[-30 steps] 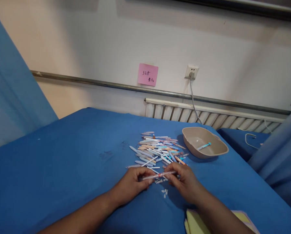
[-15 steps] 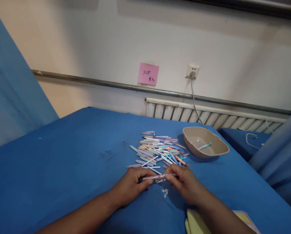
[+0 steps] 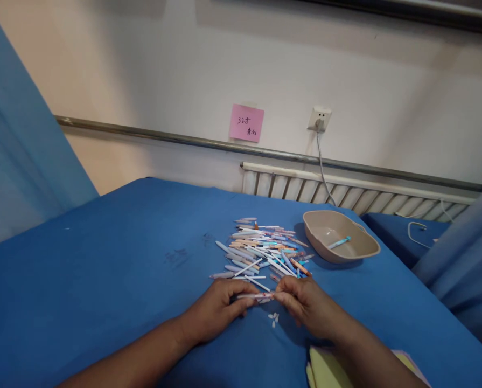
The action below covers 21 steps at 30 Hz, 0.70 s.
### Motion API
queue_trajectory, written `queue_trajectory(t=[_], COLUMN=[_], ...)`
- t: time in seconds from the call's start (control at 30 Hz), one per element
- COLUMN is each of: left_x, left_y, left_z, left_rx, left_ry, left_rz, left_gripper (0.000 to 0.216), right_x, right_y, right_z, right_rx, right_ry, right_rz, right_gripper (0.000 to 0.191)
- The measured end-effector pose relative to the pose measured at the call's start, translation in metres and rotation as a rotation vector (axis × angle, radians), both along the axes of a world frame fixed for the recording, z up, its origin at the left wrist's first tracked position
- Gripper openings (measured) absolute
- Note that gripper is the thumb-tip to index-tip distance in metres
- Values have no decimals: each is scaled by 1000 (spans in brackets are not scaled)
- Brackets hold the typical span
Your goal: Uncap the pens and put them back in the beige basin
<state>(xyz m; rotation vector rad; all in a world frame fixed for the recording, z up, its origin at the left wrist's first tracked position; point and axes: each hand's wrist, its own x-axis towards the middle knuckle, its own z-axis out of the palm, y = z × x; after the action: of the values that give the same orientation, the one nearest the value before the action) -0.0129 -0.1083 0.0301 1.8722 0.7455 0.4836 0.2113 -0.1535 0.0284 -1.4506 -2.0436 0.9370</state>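
Observation:
Between my hands lies a pale pen barrel (image 3: 260, 296) with reddish marks, held roughly level. My left hand (image 3: 220, 304) grips its left end between thumb and fingers. At the other end, the fingertips of my right hand (image 3: 305, 303) pinch the barrel; that tip is hidden by them. Just beyond is a loose pile of pen parts (image 3: 260, 250), with white tubes and grey, blue and orange barrels. Several small white pieces (image 3: 273, 319) are scattered on the blue cover (image 3: 115, 280) below the barrel.
A beige basin (image 3: 332, 223) stands at the right, a turquoise-ended pen (image 3: 340, 242) inside it. Yellow cloth (image 3: 327, 369) lies under my right forearm. Behind the covered surface are a radiator (image 3: 289, 186) and a plugged-in cable (image 3: 321, 164). Blue curtains (image 3: 26, 134) hang at both sides.
My right fingers have shifted slightly along the barrel's right end, and the thin part that stuck out past them is now out of sight. My left hand has barely moved.

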Motion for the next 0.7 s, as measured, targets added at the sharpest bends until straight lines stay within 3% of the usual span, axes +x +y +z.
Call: queue_trajectory(t=[0.1, 0.3, 0.5, 0.6, 0.7], left_x=[0, 0, 0, 0, 0], left_y=[3, 8, 4, 3, 5], left_z=[-5, -11, -5, -4, -8], left_rx=[-129, -351, -233, -163, -195], left_ry=[-54, -113, -76, -69, -106], left_rz=[19, 53, 23, 47, 84], left_gripper=[26, 29, 26, 23, 24], right_x=[-1, -3, -1, -5, -9], right_y=[-3, -9, -3, -3, -7], right_z=[5, 12, 2, 1, 3], right_rx=[-6, 232, 205, 179, 201], right_ry=[-8, -99, -198, -139, -62], right_rz=[12, 1, -14, -37, -59], right_gripper=[30, 15, 21, 19, 20])
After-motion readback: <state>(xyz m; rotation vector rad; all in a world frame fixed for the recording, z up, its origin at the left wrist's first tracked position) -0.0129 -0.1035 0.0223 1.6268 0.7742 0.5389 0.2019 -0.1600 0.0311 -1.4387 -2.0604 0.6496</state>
